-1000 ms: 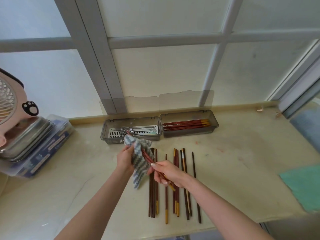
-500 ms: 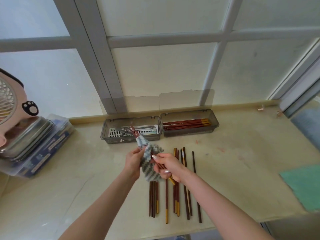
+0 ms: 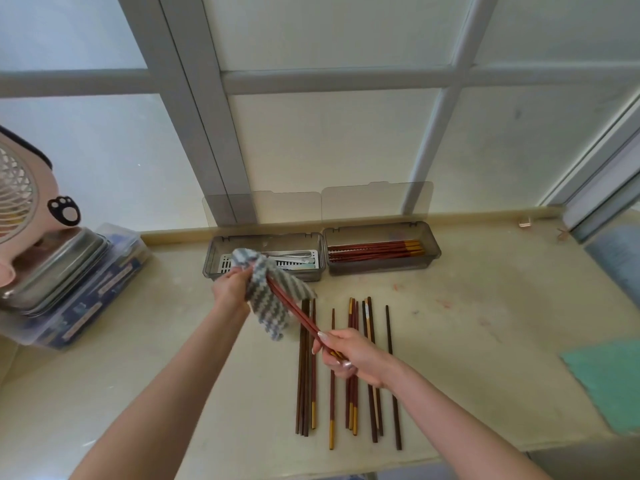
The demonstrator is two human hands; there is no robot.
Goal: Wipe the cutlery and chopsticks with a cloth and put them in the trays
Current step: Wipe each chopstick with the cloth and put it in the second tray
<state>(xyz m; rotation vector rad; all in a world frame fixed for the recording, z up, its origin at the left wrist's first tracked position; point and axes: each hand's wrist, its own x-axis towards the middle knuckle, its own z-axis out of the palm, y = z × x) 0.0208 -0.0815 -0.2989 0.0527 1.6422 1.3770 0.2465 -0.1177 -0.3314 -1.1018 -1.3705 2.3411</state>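
- The left hand (image 3: 230,289) has its fingers clamped round a grey-and-white striped cloth (image 3: 270,301), which is bunched about the far end of a pair of red-brown wooden chopsticks (image 3: 294,311).
- The right hand (image 3: 349,355) pinches the pair's near end with curled fingers, above the beige counter (image 3: 485,323).
- We judge the cutlery done: metal pieces (image 3: 294,259) lie in the left clear plastic tray (image 3: 214,268).
- The right clear tray (image 3: 381,268) already holds several red chopsticks (image 3: 374,249).
- A row of loose chopsticks (image 3: 351,407) lies on the counter under the right hand. We reckon these are unwiped, so roughly half the chopstick work is left.
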